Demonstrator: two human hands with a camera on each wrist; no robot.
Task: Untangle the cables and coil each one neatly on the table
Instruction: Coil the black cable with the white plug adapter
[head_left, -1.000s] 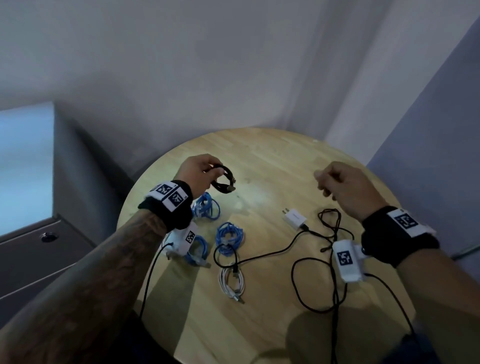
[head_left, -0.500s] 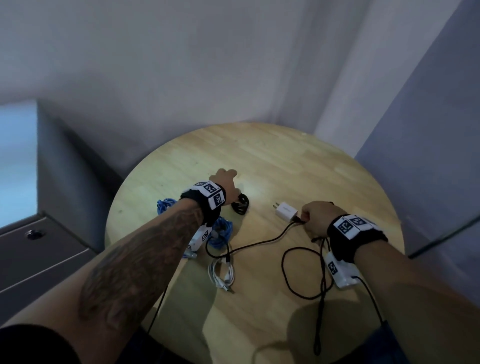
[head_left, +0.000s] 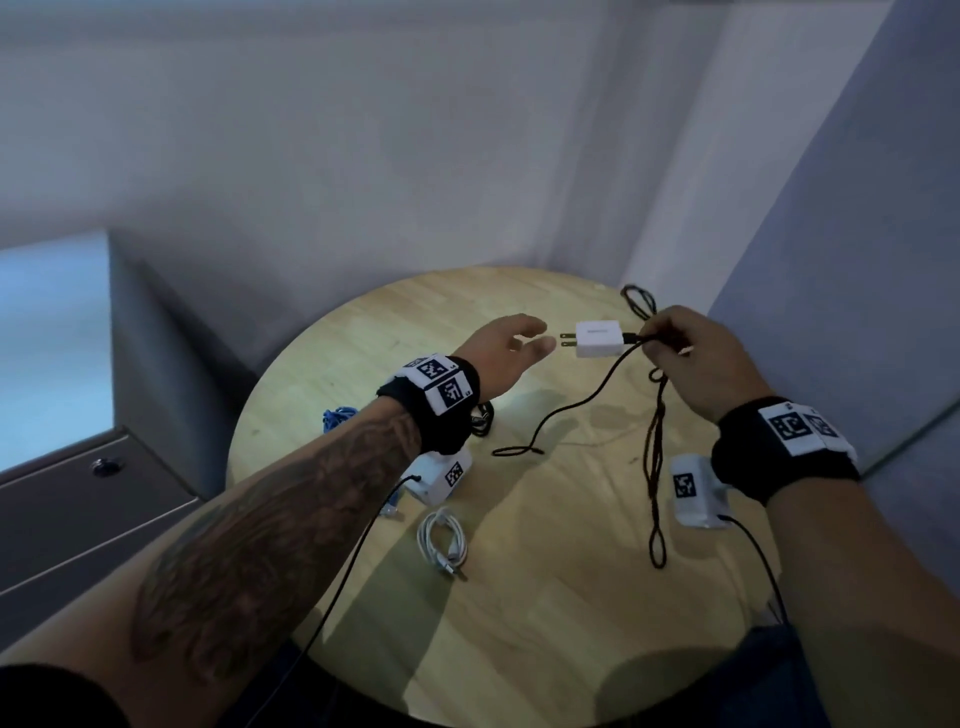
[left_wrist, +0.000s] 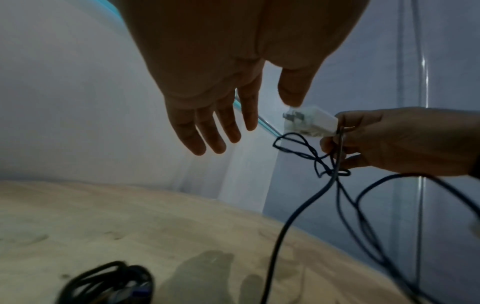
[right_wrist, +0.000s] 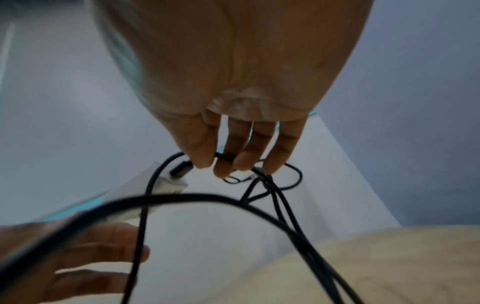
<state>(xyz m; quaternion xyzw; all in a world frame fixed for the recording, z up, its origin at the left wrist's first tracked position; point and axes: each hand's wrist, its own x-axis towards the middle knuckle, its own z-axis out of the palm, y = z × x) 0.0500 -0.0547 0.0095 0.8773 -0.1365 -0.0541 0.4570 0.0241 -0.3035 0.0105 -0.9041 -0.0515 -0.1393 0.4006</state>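
Observation:
My right hand (head_left: 675, 345) holds a tangled black cable (head_left: 657, 447) in the air above the round wooden table (head_left: 545, 623), pinching it beside the plug in a white charger block (head_left: 598, 339). The cable hangs in loops, and one strand trails down to the tabletop. My left hand (head_left: 519, 343) is open with straight fingers, just left of the charger's prongs and apart from them. In the left wrist view the left hand's fingers (left_wrist: 207, 131) point at the charger block (left_wrist: 309, 123). In the right wrist view the right hand's fingertips (right_wrist: 233, 162) grip the black cable (right_wrist: 272, 191).
Coiled cables lie on the table: a small black coil (head_left: 483, 418) under my left wrist, a blue coil (head_left: 337, 415) further left, a white coil (head_left: 444, 545) toward the front. A grey cabinet (head_left: 78, 493) stands to the left. Walls close in behind and to the right.
My right hand lifted the charger block and black cable off the table. My left hand left the small black coil on the table and moved right toward the charger, fingers spread.

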